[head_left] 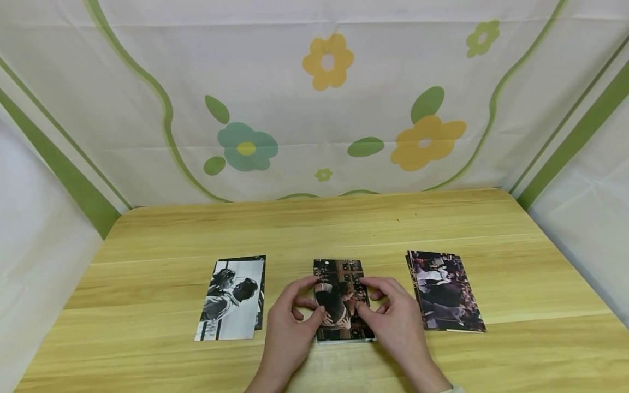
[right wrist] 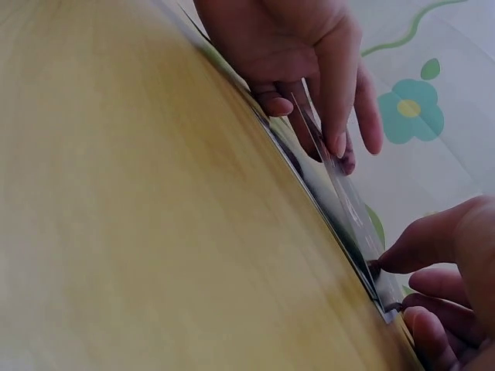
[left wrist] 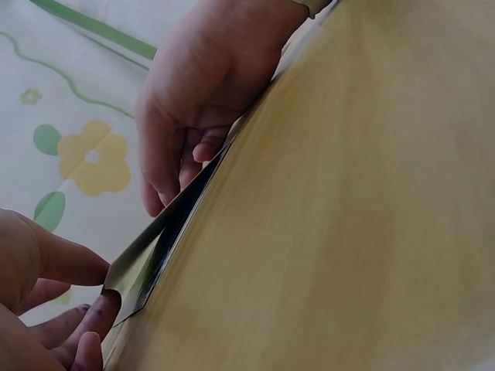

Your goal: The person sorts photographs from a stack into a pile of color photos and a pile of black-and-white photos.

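Observation:
In the head view, a dark colour photo (head_left: 334, 303) lies at the middle, between both hands. My left hand (head_left: 291, 322) pinches its left side between thumb and fingers. The left wrist view shows that side of the photo (left wrist: 147, 243) raised above another sheet below it. My right hand (head_left: 395, 314) holds the opposite side, thumb (right wrist: 425, 236) on top and the other fingers at the edge. Seen from the right wrist, the photo (right wrist: 340, 201) slants up from the dark sheet beneath. A pale edge shows under its near end.
To the left, a black-and-white photo (head_left: 233, 305) overlaps another dark one. On the right lies a small, uneven stack of photos (head_left: 444, 292). The wooden table (head_left: 314, 229) meets a white flowered cloth (head_left: 295, 109) at the back, with cloth at both sides.

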Available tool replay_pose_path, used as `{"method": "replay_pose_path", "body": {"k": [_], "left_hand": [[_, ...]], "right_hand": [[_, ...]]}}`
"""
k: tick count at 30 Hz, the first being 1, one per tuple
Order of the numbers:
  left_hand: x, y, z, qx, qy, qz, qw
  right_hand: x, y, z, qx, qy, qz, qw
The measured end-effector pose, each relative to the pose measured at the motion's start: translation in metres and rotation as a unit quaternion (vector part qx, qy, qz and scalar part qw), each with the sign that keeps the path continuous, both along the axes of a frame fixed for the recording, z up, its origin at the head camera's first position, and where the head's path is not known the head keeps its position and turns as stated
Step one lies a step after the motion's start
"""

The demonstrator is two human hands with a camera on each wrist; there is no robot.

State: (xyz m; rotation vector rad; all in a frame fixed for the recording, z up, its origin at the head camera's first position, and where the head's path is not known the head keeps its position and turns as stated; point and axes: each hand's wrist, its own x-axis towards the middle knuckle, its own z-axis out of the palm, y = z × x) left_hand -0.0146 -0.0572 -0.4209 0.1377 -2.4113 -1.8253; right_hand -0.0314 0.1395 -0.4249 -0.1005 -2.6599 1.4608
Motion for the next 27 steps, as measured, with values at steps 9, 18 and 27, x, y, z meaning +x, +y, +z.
{"method": "replay_pose_path", "body": {"k": [9,18,27], "left_hand": [[-0.0001,-0.0005,0.0007,-0.002,-0.017,0.0,0.9999],[0.0016,-0.0011,0.002,0.022,-0.018,-0.01,0.9995],[-0.0003,-0.0023,0.002,0.118,-0.06,-0.018,0.991]], "right_hand": [[-0.0001,0.0001,0.0008,-0.001,-0.007,0.0,1.0],[0.0001,0.0002,-0.0002,0.003,-0.009,-0.001,1.0],[-0.0004,0.0,-0.0006,0.005,-0.004,-0.003,1.0]]}}
